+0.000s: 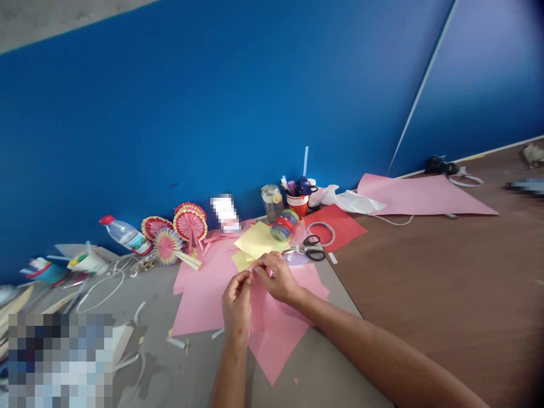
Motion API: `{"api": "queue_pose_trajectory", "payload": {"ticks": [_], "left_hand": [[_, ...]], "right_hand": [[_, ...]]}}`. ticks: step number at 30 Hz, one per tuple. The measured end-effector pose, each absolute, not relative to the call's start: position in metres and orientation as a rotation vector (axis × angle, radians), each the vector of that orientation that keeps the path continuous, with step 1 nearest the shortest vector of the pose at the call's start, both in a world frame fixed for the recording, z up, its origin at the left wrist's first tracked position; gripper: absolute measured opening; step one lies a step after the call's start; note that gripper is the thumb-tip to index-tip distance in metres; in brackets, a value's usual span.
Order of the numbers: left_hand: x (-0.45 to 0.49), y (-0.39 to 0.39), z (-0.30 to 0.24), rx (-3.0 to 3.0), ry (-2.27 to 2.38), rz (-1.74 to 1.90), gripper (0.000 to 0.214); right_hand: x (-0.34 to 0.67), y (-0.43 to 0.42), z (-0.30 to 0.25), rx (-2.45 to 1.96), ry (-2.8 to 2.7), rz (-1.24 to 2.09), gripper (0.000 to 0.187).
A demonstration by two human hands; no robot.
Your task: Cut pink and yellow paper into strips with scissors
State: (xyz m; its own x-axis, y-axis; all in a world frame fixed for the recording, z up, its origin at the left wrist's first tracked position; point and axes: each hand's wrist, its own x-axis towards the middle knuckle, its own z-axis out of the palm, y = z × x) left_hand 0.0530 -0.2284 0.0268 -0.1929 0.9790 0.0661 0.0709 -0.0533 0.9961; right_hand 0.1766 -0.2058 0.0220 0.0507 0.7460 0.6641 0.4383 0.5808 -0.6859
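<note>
My left hand (238, 303) and my right hand (278, 277) meet at their fingertips above the table. Both pinch the upper edge of a piece of pink paper (258, 311), which shows below and between them; the exact grip is small and partly hidden by the fingers. Under the hands several pink sheets (199, 311) overlap, one with a corner pointing towards me. Just beyond my right hand lie yellow paper (259, 241) and black-handled scissors (312, 252). Rolls of coloured tape (284, 225) sit behind the yellow paper.
Folded paper fans (190, 222) stand left of a jar (272, 203) and a cup of pens (297, 204). A plastic bottle (126, 235) leans by the blue partition (212, 113). Red paper (348, 226) and a large pink sheet (416, 195) lie to the right. A cable (102, 289) curls at left.
</note>
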Motion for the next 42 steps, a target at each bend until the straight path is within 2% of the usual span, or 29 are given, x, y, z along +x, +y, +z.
{"api": "queue_pose_trajectory", "payload": {"ticks": [8,14,19,30,42], "left_hand": [[0.0540,-0.2286,0.0235,1.295,1.397,1.383,0.031],[0.0557,-0.2299,0.0281,1.261,1.417,1.419,0.030],[0.0576,-0.2293,0.0288,1.144,1.348,1.470,0.030],[0.0564,-0.2313,0.0276,1.458,1.380,1.450,0.020],[0.0529,-0.2276,0.0243,1.334,1.350,1.362,0.022]], "right_hand": [[0.1742,-0.2066,0.0233,-1.020,-1.633,0.173,0.012],[0.1727,-0.2092,0.0232,-0.990,-1.549,0.208,0.010],[0.1755,-0.2114,0.0252,-0.895,-1.704,-0.029,0.013],[0.1810,-0.2115,0.0305,-1.018,-1.837,-0.315,0.017],[0.1812,-0.2057,0.0250,-1.023,-1.860,-0.285,0.020]]}}
